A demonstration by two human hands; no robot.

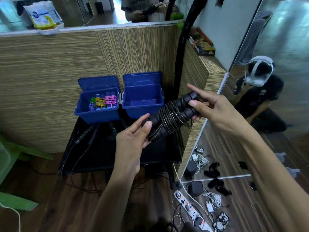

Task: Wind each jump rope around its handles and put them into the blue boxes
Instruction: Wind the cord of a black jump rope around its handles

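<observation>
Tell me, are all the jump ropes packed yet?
Not yet. Three wound ropes sit in the left blue box. Both hands, left and right, hold a wound black rope. The right blue box is empty, and unwound ropes lie on the black table.

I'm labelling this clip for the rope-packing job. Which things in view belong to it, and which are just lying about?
Job:
- black jump rope, held by left hand and right hand
- left blue box, wound ropes inside
- right blue box
- unwound ropes on black table

Lying about:
- power strip
- white cable
- cardboard box
</observation>
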